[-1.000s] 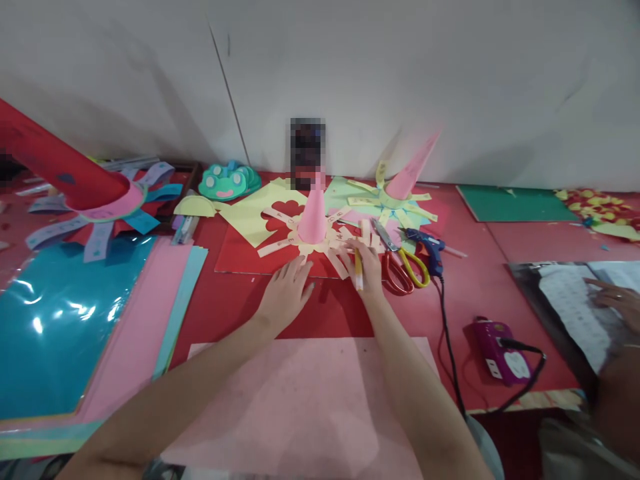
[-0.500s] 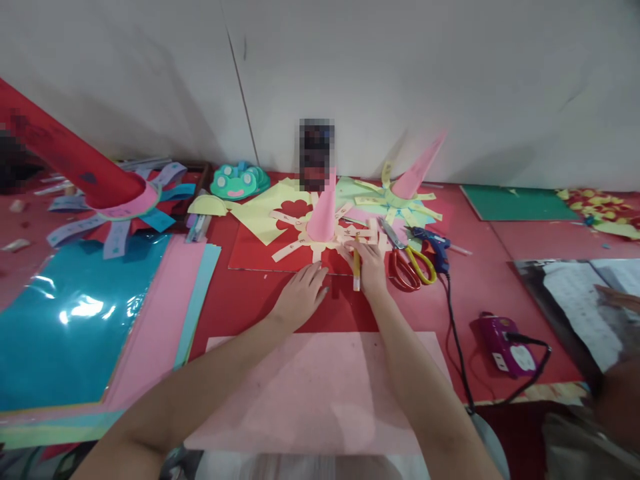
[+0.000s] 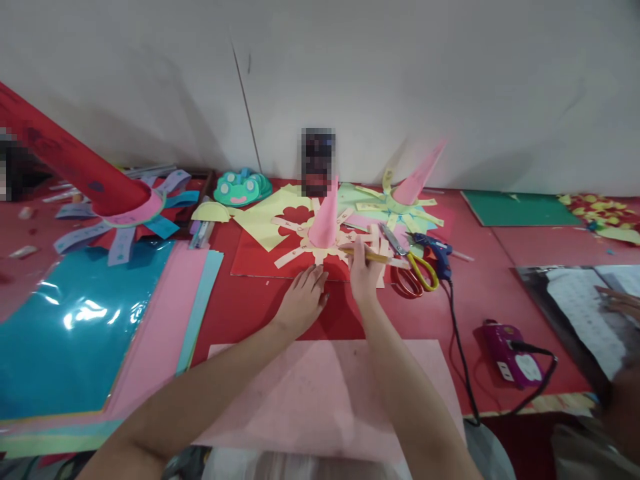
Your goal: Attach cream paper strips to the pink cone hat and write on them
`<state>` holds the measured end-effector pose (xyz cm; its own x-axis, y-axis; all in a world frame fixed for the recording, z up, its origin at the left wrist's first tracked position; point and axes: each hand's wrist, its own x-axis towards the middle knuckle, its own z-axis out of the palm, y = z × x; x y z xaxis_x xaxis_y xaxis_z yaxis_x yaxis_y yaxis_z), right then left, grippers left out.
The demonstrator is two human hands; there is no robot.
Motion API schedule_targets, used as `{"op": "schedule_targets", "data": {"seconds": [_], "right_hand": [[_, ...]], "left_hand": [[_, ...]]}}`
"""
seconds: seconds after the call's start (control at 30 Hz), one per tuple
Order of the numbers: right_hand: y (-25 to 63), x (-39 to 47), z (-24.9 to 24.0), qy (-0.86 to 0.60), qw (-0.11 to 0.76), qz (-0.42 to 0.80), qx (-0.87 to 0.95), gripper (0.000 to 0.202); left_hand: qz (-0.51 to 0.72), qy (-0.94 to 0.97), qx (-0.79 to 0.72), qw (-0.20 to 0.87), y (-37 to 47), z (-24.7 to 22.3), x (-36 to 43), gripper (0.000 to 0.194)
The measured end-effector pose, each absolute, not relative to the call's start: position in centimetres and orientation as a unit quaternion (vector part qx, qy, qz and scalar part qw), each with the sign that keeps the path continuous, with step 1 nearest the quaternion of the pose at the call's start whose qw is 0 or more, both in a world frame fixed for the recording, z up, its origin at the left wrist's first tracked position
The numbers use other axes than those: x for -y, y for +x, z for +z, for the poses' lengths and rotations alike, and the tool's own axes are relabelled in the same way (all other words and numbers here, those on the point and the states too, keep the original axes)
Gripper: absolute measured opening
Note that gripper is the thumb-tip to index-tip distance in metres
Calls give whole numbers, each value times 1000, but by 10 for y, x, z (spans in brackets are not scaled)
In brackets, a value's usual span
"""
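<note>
In the head view, a pink paper cone (image 3: 325, 223) stands upright on a cream scalloped base with paper strips spreading out around it. The strips carry small marks. My left hand (image 3: 303, 297) lies flat with outstretched fingers, its fingertips at the front strip just below the cone. To the right of the cone, my right hand (image 3: 365, 270) is closed on a slim yellow pen (image 3: 375, 256), which slants nearly flat, its left end near the base. Scissors (image 3: 423, 272) with red and yellow handles lie right beside this hand.
A blue glue gun (image 3: 435, 250) with a black cord lies right of the scissors. A purple power box (image 3: 513, 353) sits front right. A second pink cone (image 3: 420, 177) stands behind; a large red cone (image 3: 120, 190) leans at left. Another person's hand (image 3: 620, 303) is at far right.
The pen has swung from upright to nearly flat in my right hand, which has shifted slightly left. My left hand stays by the front strip. The whole view has dipped slightly.
</note>
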<state>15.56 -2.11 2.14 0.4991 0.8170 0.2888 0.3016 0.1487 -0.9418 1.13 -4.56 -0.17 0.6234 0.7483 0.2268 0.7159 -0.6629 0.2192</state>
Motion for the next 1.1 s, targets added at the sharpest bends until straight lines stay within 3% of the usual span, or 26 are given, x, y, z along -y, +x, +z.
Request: {"op": "schedule_targets", "data": {"seconds": [0.13, 0.5, 0.97, 1.1], "right_hand": [[148, 14, 3, -587, 655, 276, 389, 41], [146, 7, -3, -617, 615, 340, 355, 41], [147, 9, -2, -680, 529, 231, 452, 35], [142, 11, 4, -640, 489, 256, 534, 36]], "left_hand": [[157, 899, -406, 44, 10, 2, 47, 37], [136, 899, -413, 45, 9, -2, 45, 43], [119, 903, -410, 53, 8, 1, 45, 37], [127, 902, -408, 62, 8, 0, 45, 39]]}}
